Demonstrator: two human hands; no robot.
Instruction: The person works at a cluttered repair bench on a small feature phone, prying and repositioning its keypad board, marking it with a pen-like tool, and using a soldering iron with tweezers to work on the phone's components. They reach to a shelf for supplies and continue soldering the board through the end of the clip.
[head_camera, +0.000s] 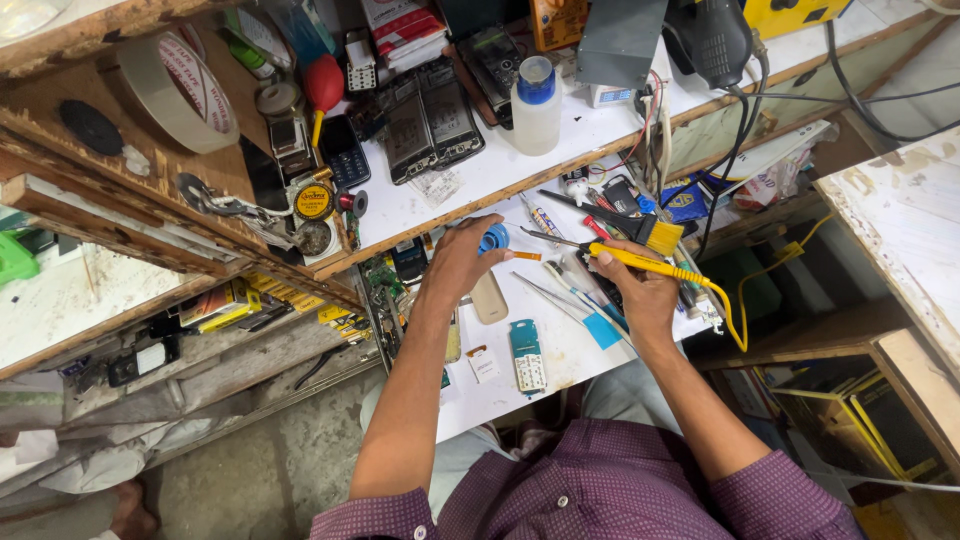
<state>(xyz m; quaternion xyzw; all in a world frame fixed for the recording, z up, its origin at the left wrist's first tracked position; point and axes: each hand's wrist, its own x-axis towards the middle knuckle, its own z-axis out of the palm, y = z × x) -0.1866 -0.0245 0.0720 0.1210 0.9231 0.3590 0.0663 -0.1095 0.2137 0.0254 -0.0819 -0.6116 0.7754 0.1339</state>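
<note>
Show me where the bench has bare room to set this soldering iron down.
Bare white patch on the lower bench, right of the teal keypad board. Another on the upper shelf, right of the white bottle. Crowded: around the brush, between both hands, and the phones.

Two hands are over the white table (520, 385): the left hand (457, 262) and the right hand (640, 290). There is one yellow iron (645, 263) in the right hand, one blue cap (493, 238) at the left hand, and one yellow brush (655, 234) just behind the iron. Behind the table on the shelf (470, 180) stand one white bottle (536, 108), one red bulb (323, 85) and one roll of tape (178, 90), with two open phones (430, 120) between the bulb and the bottle.
</note>
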